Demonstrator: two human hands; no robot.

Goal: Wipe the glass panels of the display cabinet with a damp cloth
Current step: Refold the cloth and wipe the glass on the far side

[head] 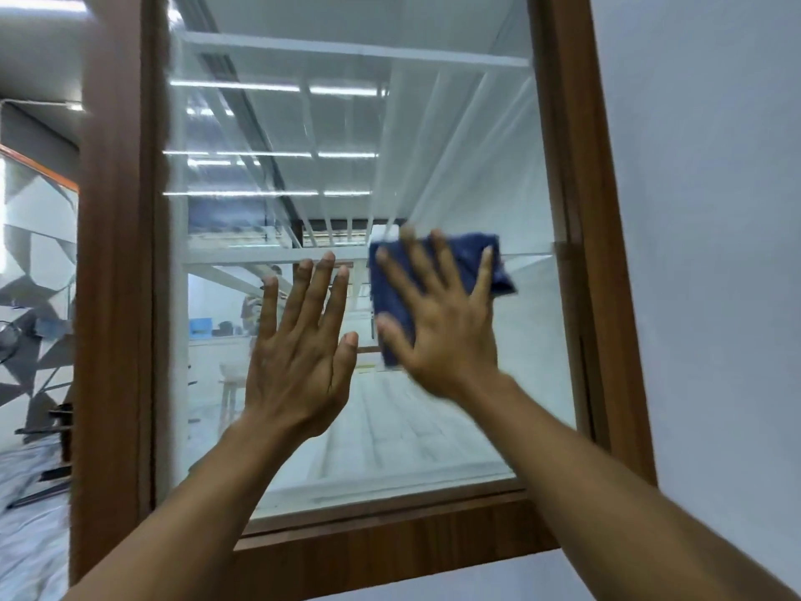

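A tall glass panel [346,136] in a brown wooden frame [117,297] fills the middle of the view. My right hand [442,323] presses a dark blue cloth [466,258] flat against the glass right of centre, fingers spread over it. The cloth's edges stick out above and to the left of the hand. My left hand [299,362] lies flat on the glass just to the left, fingers apart and holding nothing. The right hand looks slightly blurred.
White shelves [355,47] show behind the glass, along with reflections of ceiling lights and a room. A plain white wall [711,253] borders the frame on the right. At the left, a patterned grey wall [39,253] and covered floor appear.
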